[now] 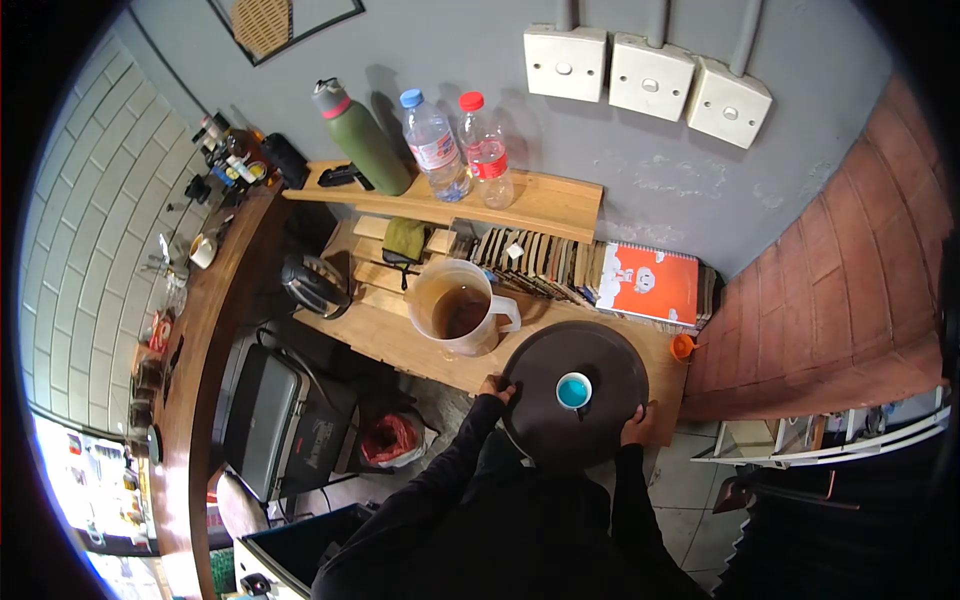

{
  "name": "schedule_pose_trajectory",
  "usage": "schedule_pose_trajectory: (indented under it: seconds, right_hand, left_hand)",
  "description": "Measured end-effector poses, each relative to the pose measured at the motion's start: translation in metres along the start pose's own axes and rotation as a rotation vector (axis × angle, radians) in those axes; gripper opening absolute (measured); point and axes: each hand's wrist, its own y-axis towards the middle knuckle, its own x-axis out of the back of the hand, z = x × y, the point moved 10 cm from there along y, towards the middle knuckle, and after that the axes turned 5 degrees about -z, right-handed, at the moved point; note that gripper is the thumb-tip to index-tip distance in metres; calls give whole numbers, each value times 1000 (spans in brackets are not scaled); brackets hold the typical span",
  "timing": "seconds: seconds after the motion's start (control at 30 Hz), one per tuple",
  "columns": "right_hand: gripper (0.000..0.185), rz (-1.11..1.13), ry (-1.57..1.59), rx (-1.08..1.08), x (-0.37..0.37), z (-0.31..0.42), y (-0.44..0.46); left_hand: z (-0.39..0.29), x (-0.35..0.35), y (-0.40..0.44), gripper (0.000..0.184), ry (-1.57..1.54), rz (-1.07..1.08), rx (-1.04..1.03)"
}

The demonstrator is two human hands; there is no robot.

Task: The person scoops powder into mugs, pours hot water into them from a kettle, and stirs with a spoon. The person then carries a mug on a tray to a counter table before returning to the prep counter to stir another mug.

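Note:
A round dark brown serving tray (540, 430) is held level between my two hands. My left hand (497, 389) grips its left rim, and my right hand (636, 425) is closed on the right rim. Near the middle of the tray stands a small cup (574, 391), white outside with turquoise showing inside; whether that is liquid or lining I cannot tell. Just beyond the tray's left edge, a large translucent plastic jug (450, 305) with brown staining or liquid inside sits on the wooden bench (400, 345).
A ledge (560, 206) holds a green flask (365, 140) and two plastic bottles. Below it are a row of books (535, 265), an orange notebook (650, 284) and a small orange cup (682, 347). An electric kettle (312, 283) and a lined bin (392, 440) are leftward.

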Motion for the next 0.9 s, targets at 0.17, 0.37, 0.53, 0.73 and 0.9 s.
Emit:
schedule_pose_trajectory:
  seconds: [0.17, 0.37, 0.53, 0.73, 0.9]
  right_hand:
    - [30, -86, -38, -25, 11, -23, -23]
    - [29, -272, 13, -172, 69, 7, -58]
    - [29, -426, -73, -224, 116, 0, -104]
    - [31, -666, 72, -291, 205, 32, -173]
    - [26, -890, 38, -459, 271, 7, -238]
  left_hand:
    - [28, -19, 20, 59, -80, -3, -62]
    - [-31, -16, 17, 60, -126, 96, -229]
    - [-114, -21, -13, 54, -306, 328, -331]
    - [-178, -61, -66, 62, -266, 698, -417]
    - [-233, -117, -134, 63, -135, 912, -537]
